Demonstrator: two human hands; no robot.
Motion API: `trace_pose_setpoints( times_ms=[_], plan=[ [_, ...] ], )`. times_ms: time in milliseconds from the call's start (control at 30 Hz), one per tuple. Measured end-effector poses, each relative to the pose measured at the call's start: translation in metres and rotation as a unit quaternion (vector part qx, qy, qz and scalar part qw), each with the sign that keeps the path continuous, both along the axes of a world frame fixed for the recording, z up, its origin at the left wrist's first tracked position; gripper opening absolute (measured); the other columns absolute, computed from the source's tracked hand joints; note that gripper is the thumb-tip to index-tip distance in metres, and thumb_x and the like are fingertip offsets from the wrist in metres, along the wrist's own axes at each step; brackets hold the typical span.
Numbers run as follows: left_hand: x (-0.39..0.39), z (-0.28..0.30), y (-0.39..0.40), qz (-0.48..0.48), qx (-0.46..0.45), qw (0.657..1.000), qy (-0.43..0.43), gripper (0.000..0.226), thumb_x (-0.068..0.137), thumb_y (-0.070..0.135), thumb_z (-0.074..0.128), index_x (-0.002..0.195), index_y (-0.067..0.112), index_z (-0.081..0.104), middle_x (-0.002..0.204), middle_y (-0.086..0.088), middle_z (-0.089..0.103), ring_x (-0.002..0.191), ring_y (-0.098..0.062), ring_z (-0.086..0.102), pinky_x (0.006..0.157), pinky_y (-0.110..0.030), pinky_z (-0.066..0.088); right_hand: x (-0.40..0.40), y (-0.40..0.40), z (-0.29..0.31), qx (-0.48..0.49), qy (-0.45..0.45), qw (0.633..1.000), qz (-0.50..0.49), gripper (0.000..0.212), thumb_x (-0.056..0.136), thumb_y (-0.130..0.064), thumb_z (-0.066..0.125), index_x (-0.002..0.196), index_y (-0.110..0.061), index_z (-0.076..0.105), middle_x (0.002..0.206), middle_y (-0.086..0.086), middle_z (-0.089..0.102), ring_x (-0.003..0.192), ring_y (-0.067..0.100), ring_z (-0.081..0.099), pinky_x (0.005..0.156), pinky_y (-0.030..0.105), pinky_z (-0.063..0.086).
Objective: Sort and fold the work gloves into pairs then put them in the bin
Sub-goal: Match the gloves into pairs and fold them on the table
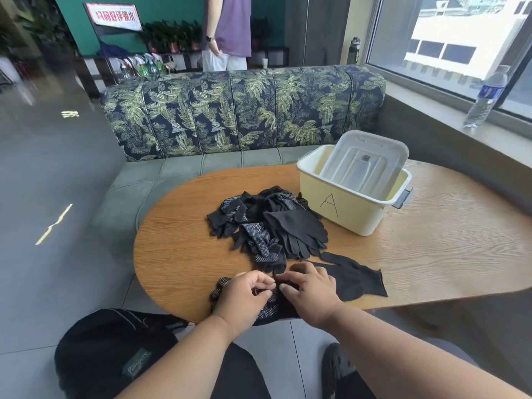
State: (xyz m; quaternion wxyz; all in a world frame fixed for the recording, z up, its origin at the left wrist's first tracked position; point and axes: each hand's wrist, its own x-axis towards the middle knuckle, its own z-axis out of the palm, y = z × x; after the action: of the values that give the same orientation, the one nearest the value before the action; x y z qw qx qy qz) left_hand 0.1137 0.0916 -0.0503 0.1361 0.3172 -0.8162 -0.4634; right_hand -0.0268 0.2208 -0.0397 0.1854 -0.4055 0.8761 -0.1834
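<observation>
A heap of black work gloves [267,223], some with white dots, lies in the middle of the wooden table [431,249]. At the near edge lies a dotted black glove [270,308]; my left hand [244,298] pinches its fabric and my right hand [309,292] presses and grips it from the right. A plain black knit glove [357,280] lies flat just right of my right hand. The pale yellow bin [339,208], marked "A", stands behind the heap on the right with its translucent lid [365,159] leaning inside it.
A leaf-print sofa [244,110] runs behind the table. A person [227,30] stands beyond it. A water bottle [486,96] stands on the windowsill at right. A black backpack [115,358] sits on the floor by my left knee.
</observation>
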Motion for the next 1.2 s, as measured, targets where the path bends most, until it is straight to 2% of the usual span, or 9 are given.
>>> trace_pose_setpoints(
  times_ms=[100, 267, 400, 500, 633, 733, 900, 1033, 1200],
  plan=[
    [0.000, 0.001, 0.003, 0.015, -0.068, 0.998, -0.002, 0.023, 0.080, 0.019, 0.081, 0.090, 0.038, 0.072, 0.101, 0.019, 0.065, 0.099, 0.006, 0.061, 0.097, -0.021, 0.048, 0.007, 0.001, 0.000, 0.006, 0.025, 1.000, 0.003, 0.049, 0.090, -0.075, 0.048, 0.136, -0.058, 0.055, 0.148, -0.016, 0.041, 0.139, 0.023, 0.031, 0.113, 0.043, 0.023],
    [0.010, 0.011, -0.004, 0.085, -0.168, 0.982, 0.008, 0.023, 0.077, 0.031, 0.080, 0.071, 0.029, 0.058, 0.093, 0.017, 0.054, 0.096, -0.011, 0.054, 0.085, -0.032, 0.046, 0.012, -0.001, 0.004, 0.019, 0.048, 0.999, 0.011, 0.060, 0.082, -0.074, 0.058, 0.139, -0.054, 0.052, 0.146, -0.013, 0.042, 0.136, 0.025, 0.034, 0.113, 0.042, 0.026],
    [0.043, 0.043, -0.025, 0.083, -0.178, 0.978, -0.063, 0.026, 0.081, 0.037, 0.078, 0.071, 0.025, 0.058, 0.085, 0.011, 0.057, 0.079, -0.008, 0.056, 0.069, -0.028, 0.045, 0.018, -0.004, 0.007, -0.027, 0.094, 0.995, 0.020, 0.058, 0.079, -0.059, 0.069, 0.133, -0.048, 0.051, 0.133, -0.008, 0.044, 0.126, 0.025, 0.038, 0.107, 0.042, 0.032],
    [0.068, 0.053, -0.033, 0.028, -0.139, 0.975, -0.173, 0.029, 0.074, 0.052, 0.079, 0.076, 0.028, 0.065, 0.081, 0.012, 0.065, 0.073, -0.005, 0.061, 0.064, -0.028, 0.048, 0.026, -0.014, 0.011, -0.026, 0.136, 0.987, 0.078, 0.037, 0.082, -0.035, 0.067, 0.118, -0.040, 0.063, 0.117, -0.007, 0.051, 0.116, 0.025, 0.044, 0.096, 0.038, 0.034],
    [0.089, 0.044, -0.025, -0.075, -0.132, 0.957, -0.245, 0.039, 0.066, 0.054, 0.083, 0.095, 0.035, 0.067, 0.099, 0.017, 0.059, 0.091, -0.002, 0.058, 0.079, -0.025, 0.050, 0.038, -0.022, 0.012, 0.005, 0.086, 0.991, 0.107, 0.023, 0.082, -0.021, 0.056, 0.097, -0.029, 0.072, 0.104, -0.005, 0.062, 0.106, 0.026, 0.058, 0.085, 0.032, 0.040],
    [0.092, 0.035, -0.025, -0.079, -0.202, 0.949, -0.229, 0.032, 0.074, 0.037, 0.082, 0.101, 0.039, 0.064, 0.099, 0.019, 0.052, 0.098, -0.004, 0.052, 0.086, -0.025, 0.047, 0.042, -0.021, 0.011, -0.007, 0.089, 0.991, 0.095, 0.013, 0.081, -0.038, 0.055, 0.082, -0.029, 0.063, 0.094, -0.005, 0.056, 0.100, 0.026, 0.058, 0.082, 0.034, 0.044],
    [0.093, 0.026, -0.030, -0.056, -0.188, 0.962, -0.189, 0.015, 0.085, 0.030, 0.076, 0.093, 0.040, 0.068, 0.095, 0.018, 0.056, 0.091, 0.000, 0.056, 0.085, -0.026, 0.050, 0.049, -0.020, 0.008, 0.018, 0.108, 0.990, 0.091, 0.041, 0.079, -0.072, 0.057, 0.087, -0.033, 0.052, 0.101, -0.003, 0.053, 0.105, 0.024, 0.052, 0.093, 0.038, 0.043],
    [0.088, 0.028, -0.029, -0.037, -0.162, 0.975, -0.148, 0.007, 0.091, 0.031, 0.070, 0.091, 0.038, 0.069, 0.095, 0.017, 0.057, 0.088, -0.002, 0.058, 0.083, -0.031, 0.053, 0.053, -0.017, 0.004, 0.009, 0.128, 0.988, 0.089, 0.045, 0.078, -0.074, 0.059, 0.095, -0.032, 0.054, 0.107, -0.002, 0.055, 0.111, 0.026, 0.051, 0.096, 0.040, 0.042],
    [0.076, 0.034, -0.026, 0.007, -0.122, 0.988, -0.096, 0.005, 0.095, 0.034, 0.067, 0.094, 0.038, 0.068, 0.102, 0.019, 0.059, 0.094, 0.003, 0.057, 0.079, -0.016, 0.043, 0.055, -0.012, 0.001, -0.016, 0.130, 0.988, 0.086, 0.037, 0.087, -0.065, 0.050, 0.100, -0.030, 0.056, 0.110, -0.002, 0.055, 0.113, 0.027, 0.050, 0.098, 0.041, 0.040]
  ],
)
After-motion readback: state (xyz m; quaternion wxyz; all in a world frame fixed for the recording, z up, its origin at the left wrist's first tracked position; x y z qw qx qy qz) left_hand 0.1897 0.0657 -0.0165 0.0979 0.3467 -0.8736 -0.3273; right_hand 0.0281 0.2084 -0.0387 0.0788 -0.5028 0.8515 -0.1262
